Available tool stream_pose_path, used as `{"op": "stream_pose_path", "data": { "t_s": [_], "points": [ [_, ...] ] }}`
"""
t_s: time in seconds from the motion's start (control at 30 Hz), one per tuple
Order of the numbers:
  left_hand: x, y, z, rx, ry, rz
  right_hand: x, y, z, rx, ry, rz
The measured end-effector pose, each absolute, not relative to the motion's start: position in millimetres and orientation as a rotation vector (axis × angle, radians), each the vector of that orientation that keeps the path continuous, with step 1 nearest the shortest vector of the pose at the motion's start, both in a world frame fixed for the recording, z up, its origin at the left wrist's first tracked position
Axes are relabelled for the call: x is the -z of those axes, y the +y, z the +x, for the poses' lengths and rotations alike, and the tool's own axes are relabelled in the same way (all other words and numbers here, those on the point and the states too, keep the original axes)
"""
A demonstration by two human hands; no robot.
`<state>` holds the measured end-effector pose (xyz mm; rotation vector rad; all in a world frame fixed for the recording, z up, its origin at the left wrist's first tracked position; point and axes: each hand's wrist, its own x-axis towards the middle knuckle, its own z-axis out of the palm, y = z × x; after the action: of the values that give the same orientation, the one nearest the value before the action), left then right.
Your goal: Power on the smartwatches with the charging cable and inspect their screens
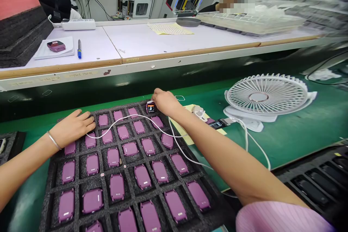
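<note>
A black foam tray (127, 165) holds rows of purple smartwatch bodies (92, 164), most lying back side up. My right hand (165, 102) is at the tray's far right corner, its fingers closed at the edge of a smartwatch body with a lit screen (150, 108). A small white piece shows by those fingertips. My left hand (77, 125), with a bangle at the wrist, lies palm down over the tray's far left part, fingers slightly apart and thumb hidden. A white cable (141, 116) arcs across the tray from under it; another passes beneath my right forearm.
A white fan (266, 96) stands on the green mat at right. Yellow paper (187, 110) with small parts lies beside the tray. A raised white shelf (130, 43) carries foam blocks (21, 30), a pen (79, 49) and a clear plastic tray (252, 23). People are beyond it.
</note>
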<state>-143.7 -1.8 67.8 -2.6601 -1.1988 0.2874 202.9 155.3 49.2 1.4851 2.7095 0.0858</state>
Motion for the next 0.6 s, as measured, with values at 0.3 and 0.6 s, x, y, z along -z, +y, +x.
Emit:
{"op": "stream_pose_path", "data": {
  "t_s": [0.3,0.6],
  "points": [
    [-55.8,2.9,-185.8,-0.055,-1.671,-2.768,-58.6,108.6,189.1,0.947,2.881,1.132],
    [-58.6,11.3,-182.9,0.3,-2.418,-2.804,-47.1,103.4,172.1,0.034,2.92,1.29]
  ]
}}
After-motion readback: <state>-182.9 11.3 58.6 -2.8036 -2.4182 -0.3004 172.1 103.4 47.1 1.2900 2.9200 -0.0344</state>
